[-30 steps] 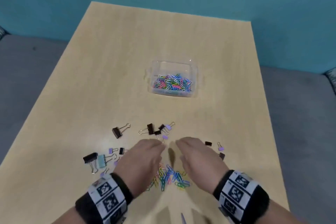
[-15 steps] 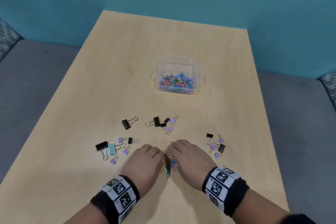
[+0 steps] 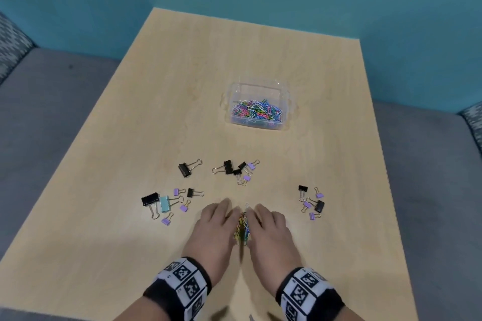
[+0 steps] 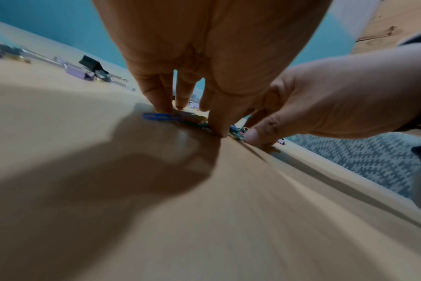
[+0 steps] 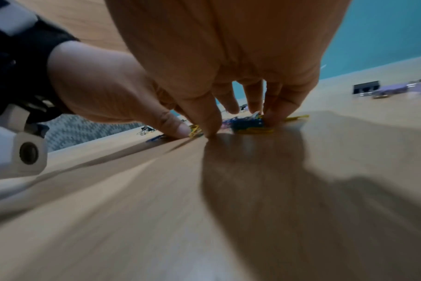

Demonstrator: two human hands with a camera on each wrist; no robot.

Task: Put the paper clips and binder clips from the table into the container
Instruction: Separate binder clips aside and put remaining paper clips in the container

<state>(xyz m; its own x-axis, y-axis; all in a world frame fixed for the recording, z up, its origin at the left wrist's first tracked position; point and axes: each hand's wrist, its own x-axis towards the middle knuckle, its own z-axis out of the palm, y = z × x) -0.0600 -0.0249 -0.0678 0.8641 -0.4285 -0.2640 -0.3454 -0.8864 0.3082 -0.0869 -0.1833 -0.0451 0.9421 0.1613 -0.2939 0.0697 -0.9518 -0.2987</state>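
A small pile of coloured paper clips (image 3: 242, 227) lies near the table's front edge, squeezed between my two hands. My left hand (image 3: 217, 225) presses on it from the left and my right hand (image 3: 268, 229) from the right, palms down. In the left wrist view the fingertips (image 4: 165, 106) stand on the clips (image 4: 173, 116). The right wrist view shows the same pile (image 5: 246, 123) under my right fingertips (image 5: 272, 116). A clear plastic container (image 3: 257, 85) with many paper clips (image 3: 257, 112) inside stands farther back at the centre. Most of the pile is hidden by my hands.
Binder clips lie on the wooden table (image 3: 260, 47) in groups: black, teal and purple ones at left (image 3: 163, 203), black and purple ones at the middle (image 3: 236, 170), several at right (image 3: 313, 202), and one black clip (image 3: 185, 170) alone. A grey sofa surrounds the table.
My hands have drawn closer together, raking the spread paper clips into a tight heap between them. The view has pulled back a little.
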